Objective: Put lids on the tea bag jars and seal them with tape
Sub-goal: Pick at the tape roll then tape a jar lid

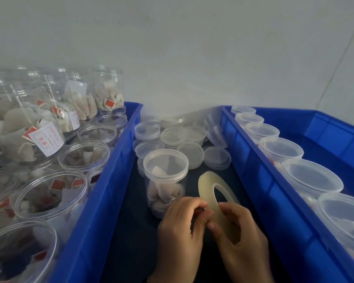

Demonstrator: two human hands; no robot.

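Head view: two hands work a roll of tape beside a lidded jar of tea bags, between two blue crates.

Both hands meet on the flat, pale yellow translucent tape roll (213, 193): the right hand (240, 240) grips its lower rim, fingers curled round it, while the left hand (181, 227) pinches at the roll's left edge, though any tape end is too fine to see. Just left stands the clear plastic jar of tea bags (165, 184), lid on, its base hidden by the left hand. Loose translucent lids (173, 137) pile behind it. The left blue plastic crate (110, 180) holds open jars; the right blue crate (260, 170) holds lidded jars, cut off at the frame edge.
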